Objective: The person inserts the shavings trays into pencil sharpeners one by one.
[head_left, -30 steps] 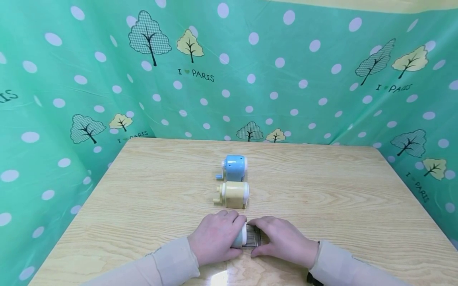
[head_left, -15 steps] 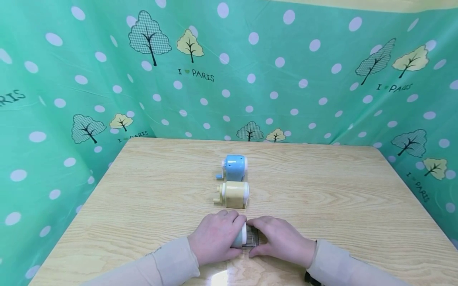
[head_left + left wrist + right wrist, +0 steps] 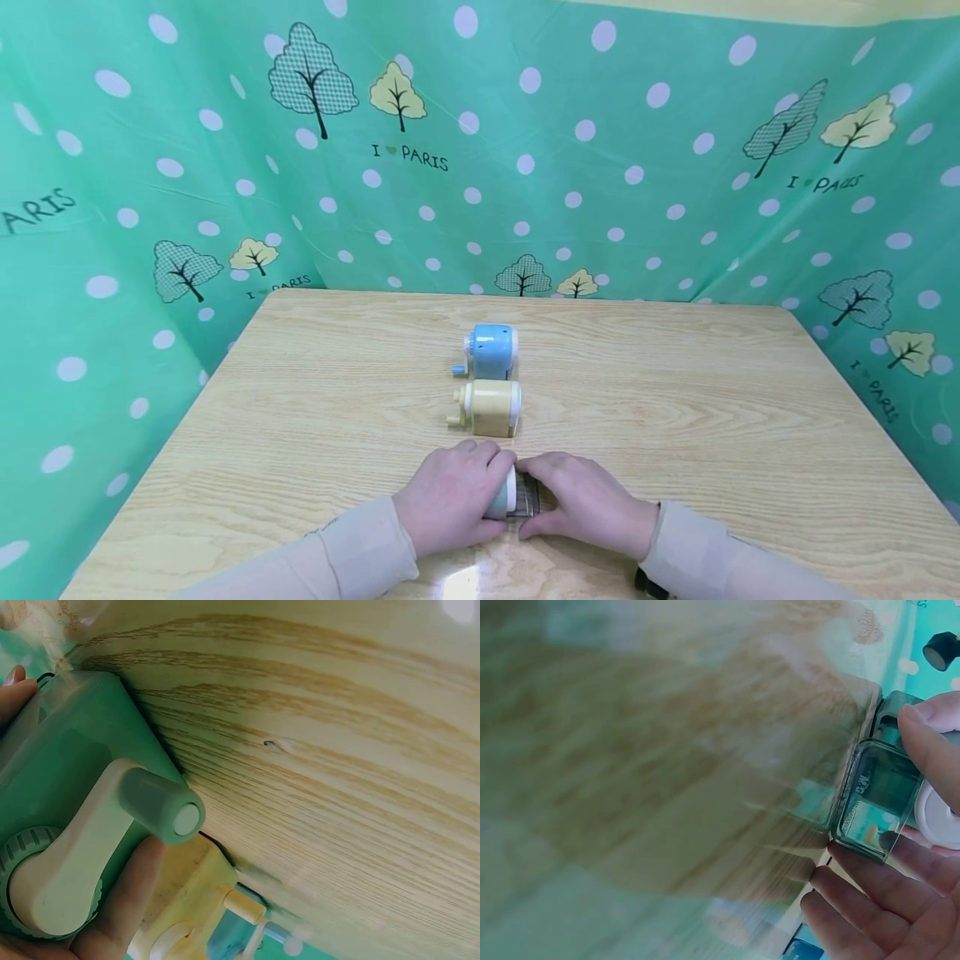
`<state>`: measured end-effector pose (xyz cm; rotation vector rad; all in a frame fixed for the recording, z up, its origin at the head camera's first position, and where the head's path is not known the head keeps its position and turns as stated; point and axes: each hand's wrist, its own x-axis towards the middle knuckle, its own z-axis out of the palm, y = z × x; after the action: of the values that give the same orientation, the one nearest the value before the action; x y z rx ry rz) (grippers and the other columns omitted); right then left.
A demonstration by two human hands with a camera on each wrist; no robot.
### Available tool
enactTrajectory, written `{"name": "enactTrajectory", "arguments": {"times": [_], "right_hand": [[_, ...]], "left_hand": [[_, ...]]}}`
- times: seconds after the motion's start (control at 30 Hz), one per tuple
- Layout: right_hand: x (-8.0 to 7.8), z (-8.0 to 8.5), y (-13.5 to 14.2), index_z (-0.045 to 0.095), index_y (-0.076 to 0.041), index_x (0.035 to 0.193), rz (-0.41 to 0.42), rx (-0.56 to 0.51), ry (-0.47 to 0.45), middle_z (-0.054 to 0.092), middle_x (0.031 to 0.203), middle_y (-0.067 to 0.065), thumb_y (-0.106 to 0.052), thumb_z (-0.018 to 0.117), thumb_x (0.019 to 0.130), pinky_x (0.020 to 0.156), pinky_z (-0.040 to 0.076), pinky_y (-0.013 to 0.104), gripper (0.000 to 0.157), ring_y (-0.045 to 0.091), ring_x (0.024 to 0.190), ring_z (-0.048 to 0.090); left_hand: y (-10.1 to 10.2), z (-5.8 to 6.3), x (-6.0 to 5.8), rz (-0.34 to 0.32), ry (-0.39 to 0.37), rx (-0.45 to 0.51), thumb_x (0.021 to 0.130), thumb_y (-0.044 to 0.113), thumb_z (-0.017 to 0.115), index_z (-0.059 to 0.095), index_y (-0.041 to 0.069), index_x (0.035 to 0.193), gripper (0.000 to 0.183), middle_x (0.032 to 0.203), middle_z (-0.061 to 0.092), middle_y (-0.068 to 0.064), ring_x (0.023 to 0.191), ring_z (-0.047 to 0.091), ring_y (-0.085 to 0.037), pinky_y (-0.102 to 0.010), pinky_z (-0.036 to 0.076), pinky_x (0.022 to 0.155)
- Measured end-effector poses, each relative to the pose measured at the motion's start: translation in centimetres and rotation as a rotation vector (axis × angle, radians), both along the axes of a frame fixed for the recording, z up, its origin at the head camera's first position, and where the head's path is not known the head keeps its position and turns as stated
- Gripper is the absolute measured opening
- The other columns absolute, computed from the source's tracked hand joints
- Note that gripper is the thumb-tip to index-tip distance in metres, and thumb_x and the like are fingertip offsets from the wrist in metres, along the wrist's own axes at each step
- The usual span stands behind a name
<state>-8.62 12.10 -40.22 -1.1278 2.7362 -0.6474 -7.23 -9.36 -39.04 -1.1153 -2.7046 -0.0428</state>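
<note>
My left hand (image 3: 453, 500) grips a green crank pencil sharpener (image 3: 79, 742) at the table's near side, covering most of it in the head view. In the left wrist view its pale crank (image 3: 82, 840) with a green knob points over the table. A clear smoky shavings drawer (image 3: 527, 497) sticks out of the sharpener's right end. My right hand (image 3: 585, 504) holds this drawer between the thumb and fingers, at its two sides. The white ring at the sharpener's end shows beside the thumb in the right wrist view.
Beyond the hands stands a yellow pencil sharpener (image 3: 492, 408), with a blue pencil sharpener (image 3: 492, 350) behind it. Both cranks face left. The wooden table (image 3: 712, 400) meets a green dotted curtain (image 3: 600, 192) at the back and sides.
The right hand has shifted slightly left along with the drawer, and less of the drawer shows outside the sharpener. The left hand keeps its place.
</note>
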Motion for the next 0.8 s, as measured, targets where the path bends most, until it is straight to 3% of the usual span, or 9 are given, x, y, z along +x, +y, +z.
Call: {"name": "enactTrajectory", "arguments": {"times": [0.8], "right_hand": [[0.02,-0.17,-0.43,0.060,-0.007,0.122,-0.034,-0.056,-0.035,0.071,0.113,0.003,-0.052,0.083,0.071,0.083,0.056,0.030,0.072,0.013,0.098,0.066]], "left_hand": [[-0.11,0.34,0.03,-0.023,0.002,0.005,0.071,0.058,0.080,0.059,0.014,0.112,0.064,0.098,0.065,0.004,0.079,0.060,-0.009,-0.020,0.052,0.062]]}}
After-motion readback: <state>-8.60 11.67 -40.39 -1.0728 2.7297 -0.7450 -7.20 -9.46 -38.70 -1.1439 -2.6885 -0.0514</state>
